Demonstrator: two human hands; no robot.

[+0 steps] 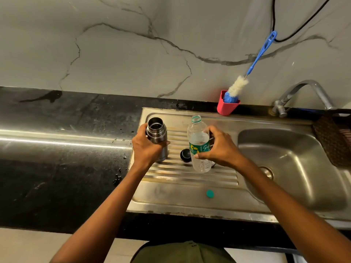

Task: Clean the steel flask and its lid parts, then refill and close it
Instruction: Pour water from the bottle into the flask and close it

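Note:
The steel flask (156, 131) stands upright and uncapped on the ribbed drainboard (180, 179). My left hand (147, 147) grips its body from the left. My right hand (218, 147) holds a clear plastic water bottle (199, 141) with a green label, upright, uncapped and partly full, to the right of the flask. A black lid part (185, 154) lies on the drainboard between flask and bottle. The bottle's green cap (210, 193) lies nearer the front edge.
The sink basin (296, 168) lies to the right, with a tap (303, 92) behind it. A red cup (227, 104) holding a blue bottle brush (252, 65) stands at the back. Wet black countertop (57, 149) stretches left. A dark mat (334, 137) lies at far right.

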